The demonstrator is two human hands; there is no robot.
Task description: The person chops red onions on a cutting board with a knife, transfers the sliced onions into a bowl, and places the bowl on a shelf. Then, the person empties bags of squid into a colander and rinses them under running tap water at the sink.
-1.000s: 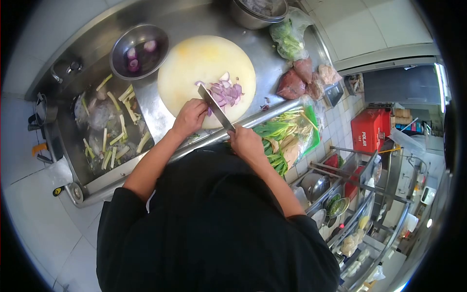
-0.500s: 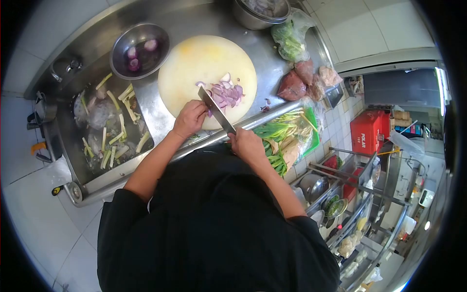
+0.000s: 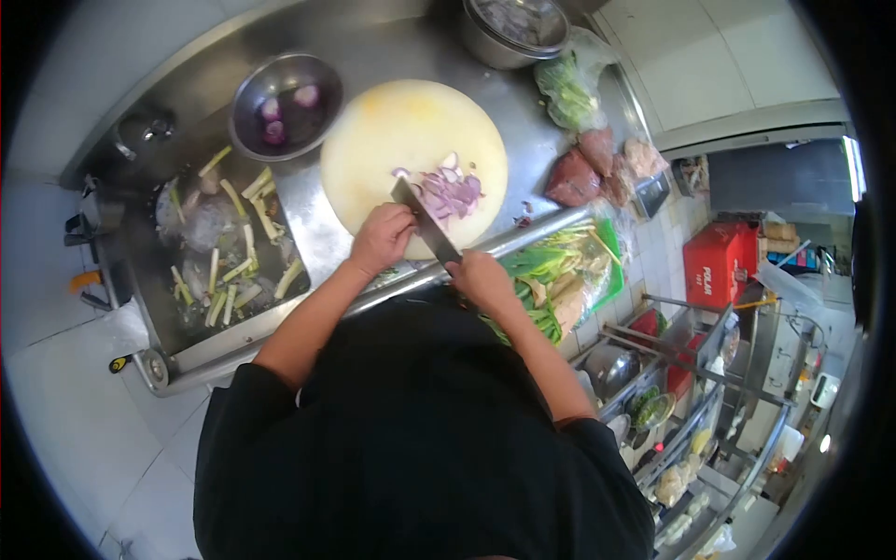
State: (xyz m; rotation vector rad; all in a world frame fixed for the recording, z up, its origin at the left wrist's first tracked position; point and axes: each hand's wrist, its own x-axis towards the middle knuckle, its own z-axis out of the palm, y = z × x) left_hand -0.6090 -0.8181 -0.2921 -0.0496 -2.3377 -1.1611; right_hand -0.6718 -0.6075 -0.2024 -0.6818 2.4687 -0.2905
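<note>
My right hand (image 3: 483, 282) is closed around the handle of a kitchen knife (image 3: 426, 222), whose broad blade points up and left over the round cutting board (image 3: 373, 131). Beside the blade, on its left, my left hand (image 3: 384, 236) has its fingers curled at the board's near edge. They pinch a piece of red onion, now mostly hidden by the fingers and the blade. Right of the knife lies a loose heap of red onion slices (image 3: 452, 193), with a few bits apart from it. The board rests on a steel counter.
A steel bowl (image 3: 245, 131) with peeled red onions stands at the board's upper left. Left is a sink (image 3: 177, 350) with cut stalks. Bagged greens (image 3: 571, 91), bagged meat (image 3: 572, 177) and stacked bowls (image 3: 499, 51) sit right. Below the counter edge are leafy greens (image 3: 551, 280).
The whole view has shifted slightly right and down. Both hands keep their holds, and the knife remains beside the left fingers. The onion piece at those fingers shows less now.
</note>
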